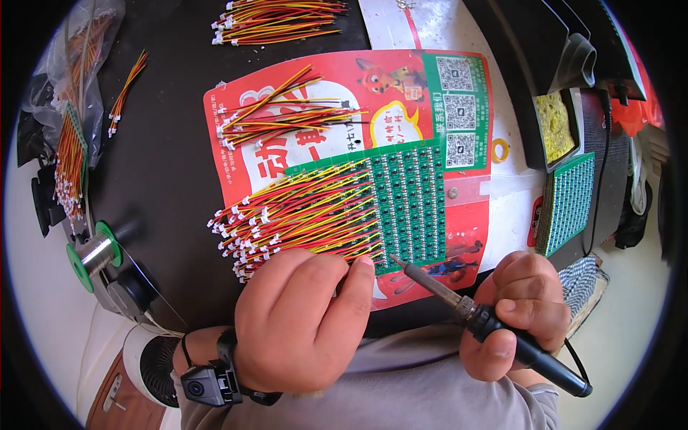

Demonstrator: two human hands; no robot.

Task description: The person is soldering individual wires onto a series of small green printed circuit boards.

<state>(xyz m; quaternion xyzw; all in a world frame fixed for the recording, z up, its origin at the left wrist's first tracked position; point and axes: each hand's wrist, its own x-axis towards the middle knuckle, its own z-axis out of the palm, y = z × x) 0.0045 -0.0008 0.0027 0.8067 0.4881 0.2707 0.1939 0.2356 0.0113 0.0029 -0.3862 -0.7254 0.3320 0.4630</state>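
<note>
My left hand [301, 315] is closed at the lower edge of a green circuit board panel [412, 208], its fingertips pinched on a thin wire whose far part the hand hides. Many red, yellow and black wires [308, 208] with white connectors lie side by side across the panel's left half, their bare ends at its pads. In my right hand [527, 308] is a soldering iron [516, 344] with a black handle. Its tip points up and left, at the panel's lower part, just right of my left fingertips; whether it touches a pad I cannot tell.
Loose wires [287, 118] lie on the red printed mat [215, 129], and another bundle [279, 21] lies beyond it. A solder spool [97, 254] stands at left, near bagged wires [79, 158]. At right are a yellow sponge [555, 129], stacked panels [570, 204] and a tape ring [500, 150].
</note>
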